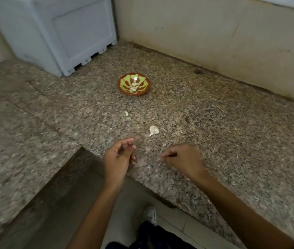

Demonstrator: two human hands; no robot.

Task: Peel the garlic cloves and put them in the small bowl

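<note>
Speckled granite countertop [214,141] fills the view, its near edge running from 9 o'clock down toward 5 o'clock. Nearest, at 6 o'clock, a shoe [149,213] on the tiled floor. Just above, both hands hover over the counter's front edge, blurred. Left hand [118,157] at about 7 o'clock of centre: fingers loosely curled, thumb and forefinger close together; whether anything small is pinched there I cannot tell. Right hand [183,159] at about 5 o'clock: fingers curled narrow toward the left, a pale sliver near the fingertips, possibly a scrap of skin, too smeared to call. Beyond the hands, toward centre, one unpeeled garlic clove [154,130] lies on the stone, papery skin on, thin tail pointing back toward the hands. Farther, at 11 o'clock of that clove, a small pale piece [126,113], clove or peel, unclear. Farther still, toward 12 o'clock, the small bowl [123,88], red-and-green glazed, already holding several peeled cloves [133,87]. At far 10 o'clock, a white plastic cabinet [52,33] against the wall. Handling judgement: the clove is light, firm under a dry brittle skin, likely slick once bared; best pinched across its fat belly, with the tail end nipped to start the peel.
</note>
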